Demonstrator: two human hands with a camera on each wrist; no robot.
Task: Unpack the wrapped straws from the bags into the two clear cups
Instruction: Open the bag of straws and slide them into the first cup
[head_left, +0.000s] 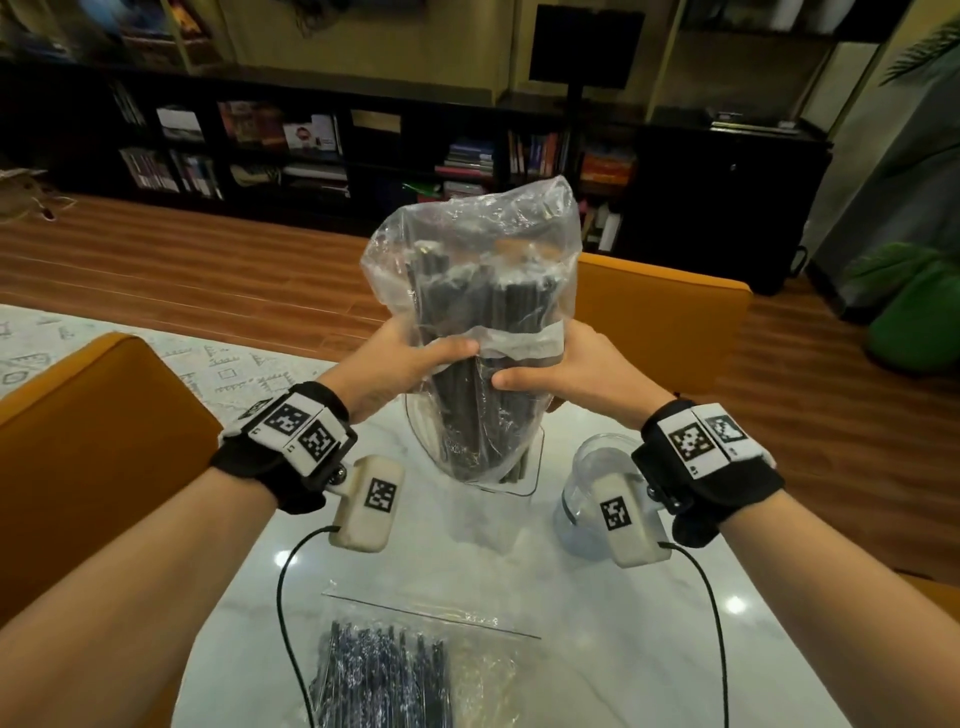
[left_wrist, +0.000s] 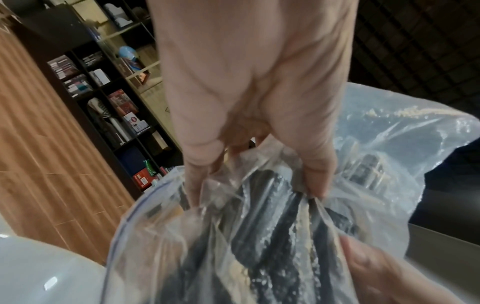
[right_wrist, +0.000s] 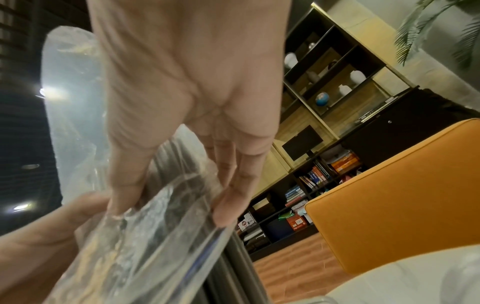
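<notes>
Hands are gripping an upended clear bag (head_left: 470, 291) in the head view: the left hand (head_left: 400, 364) and the right hand (head_left: 561, 371) are each curling round its middle, squeezing the dark wrapped straws (head_left: 467, 405) through the plastic, while the bag's open mouth is pointing down into a clear cup (head_left: 535, 467) standing on the white bench (head_left: 597, 623). Some straw ends are already poking down inside that cup. The second clear cup (head_left: 597, 462) is standing just to the right, partly hidden behind the right wrist camera, and another bag of straws (head_left: 395, 675) is lying flat on the near side of the bench. From the left wrist, the left hand (left_wrist: 249, 102) is pinching crumpled plastic (left_wrist: 259, 216) over the straws, and the film is bunching; it could be slipping, letting the whole bundle drop at once and tipping the light cup. From the right wrist, the right hand (right_wrist: 187, 107) is clamping the bag's sealed-strip edge (right_wrist: 182, 236) between thumb and fingers, with straws (right_wrist: 233, 267) showing below. If the bundle is wider than the cup's mouth, straws may be spilling over the rim onto the bench, and the right forearm, passing close by, could be knocking the second cup.
</notes>
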